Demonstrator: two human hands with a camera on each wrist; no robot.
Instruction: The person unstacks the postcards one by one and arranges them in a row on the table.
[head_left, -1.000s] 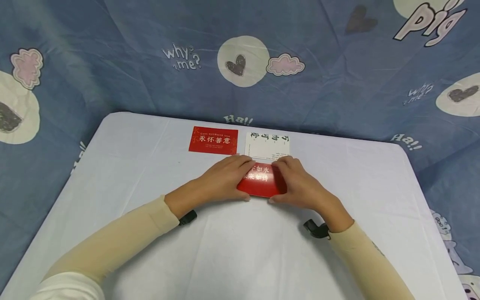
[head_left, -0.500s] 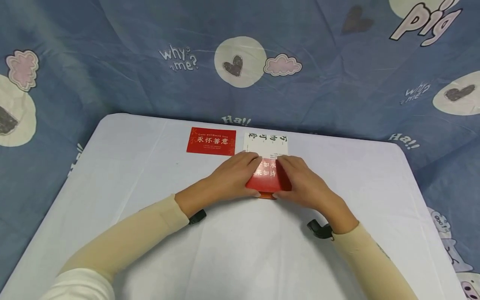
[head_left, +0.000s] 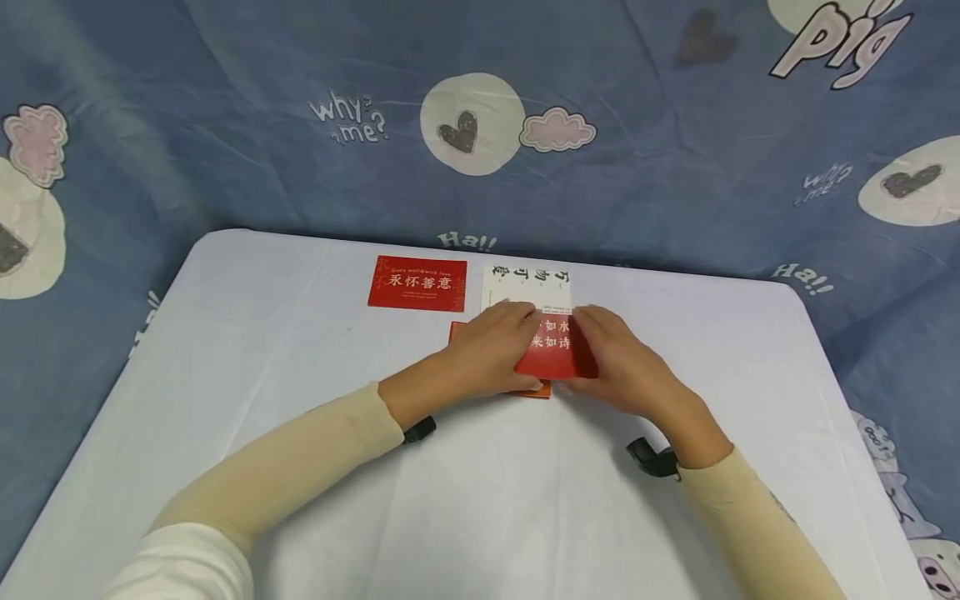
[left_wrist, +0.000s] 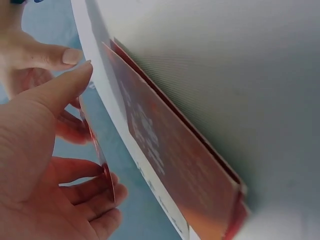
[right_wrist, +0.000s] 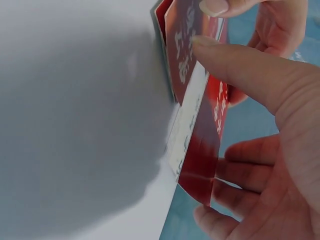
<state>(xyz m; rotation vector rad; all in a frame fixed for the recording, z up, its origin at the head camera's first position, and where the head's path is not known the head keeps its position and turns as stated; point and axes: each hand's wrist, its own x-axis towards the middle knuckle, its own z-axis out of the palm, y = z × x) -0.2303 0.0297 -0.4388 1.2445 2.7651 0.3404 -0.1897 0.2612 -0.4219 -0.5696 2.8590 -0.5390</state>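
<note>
Between both hands a red card with white characters [head_left: 553, 354] is held just above the table. My left hand [head_left: 487, 350] grips its left side, thumb at the near edge and fingers at the far edge. My right hand [head_left: 626, 367] grips the right side in the same way. Under my left hand lies a small stack of red-orange cards [head_left: 534, 390], partly hidden; the left wrist view shows the stack [left_wrist: 170, 145] with slightly spread edges. Just beyond the held card, a white card with dark characters [head_left: 525, 287] lies partly covered.
Another red card with white writing [head_left: 417, 283] lies to the left of the white card, near the far edge of the white-covered table [head_left: 300, 275]. A blue patterned cloth [head_left: 262, 125] hangs behind the table.
Both hands have moved right and slightly away with the red card. The red-orange stack beneath has come into view at the left and near side.
</note>
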